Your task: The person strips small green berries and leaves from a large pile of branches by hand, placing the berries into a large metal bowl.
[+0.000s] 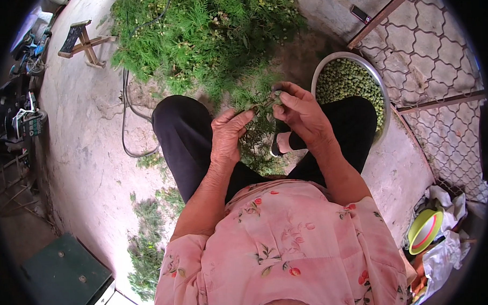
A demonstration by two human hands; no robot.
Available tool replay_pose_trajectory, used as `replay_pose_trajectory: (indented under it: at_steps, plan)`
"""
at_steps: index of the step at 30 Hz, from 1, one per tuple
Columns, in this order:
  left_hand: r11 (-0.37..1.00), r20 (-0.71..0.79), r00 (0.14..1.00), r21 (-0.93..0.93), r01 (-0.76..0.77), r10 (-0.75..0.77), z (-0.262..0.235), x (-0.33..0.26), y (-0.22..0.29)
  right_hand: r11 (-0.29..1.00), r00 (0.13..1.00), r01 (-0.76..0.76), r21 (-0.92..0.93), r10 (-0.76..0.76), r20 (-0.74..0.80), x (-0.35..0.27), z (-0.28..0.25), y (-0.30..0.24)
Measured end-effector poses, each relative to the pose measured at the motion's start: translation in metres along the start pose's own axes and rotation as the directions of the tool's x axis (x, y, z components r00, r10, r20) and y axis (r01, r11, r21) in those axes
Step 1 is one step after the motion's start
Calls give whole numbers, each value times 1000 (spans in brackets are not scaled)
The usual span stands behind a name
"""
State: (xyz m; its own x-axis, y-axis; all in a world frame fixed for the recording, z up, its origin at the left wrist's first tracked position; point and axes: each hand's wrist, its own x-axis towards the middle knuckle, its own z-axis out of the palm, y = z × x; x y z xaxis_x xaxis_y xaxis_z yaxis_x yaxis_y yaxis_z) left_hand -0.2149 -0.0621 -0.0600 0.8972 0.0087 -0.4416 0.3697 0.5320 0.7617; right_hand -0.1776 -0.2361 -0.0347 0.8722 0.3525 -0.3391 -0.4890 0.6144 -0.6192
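The heap of green branches [197, 46] lies on the ground beyond your knees. The metal basin [383, 83] sits just beside your right knee, holding many small green cones [341, 80]. Your left hand [228, 132] is clenched, pinching a thin sprig [260, 104] between thumb and fingers; your right hand [303, 111] grips its other end with thumb and forefinger. The sprig hangs between both hands, above your lap; whether a cone sits in your fingertips, you cannot tell. You seem to be picking cones off it; the next move calls for a steady left hold and a short right-hand pluck.
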Motion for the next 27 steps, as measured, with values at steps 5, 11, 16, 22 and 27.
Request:
replay_pose_trajectory:
  at_steps: [5,11,16,22,27]
  plan:
    - [998,-56,998,45,-40,42,5,1,1,1000,1000,-3,20,2,24,-4,-6,1]
    - [992,-51,992,62,-111,114,6,2,1,1000,996,17,-2,-17,90,-7,-5,2]
    - [991,-45,992,67,-114,118,0,4,-5,991,992,38,130,-53,112,-12,2,-3]
    - [989,-54,991,84,-118,123,10,-1,4,994,982,103,-42,-95,166,-11,2,-6]
    - [999,-51,998,-37,-37,35,14,-1,8,959,990,86,-269,-51,131,-13,8,0]
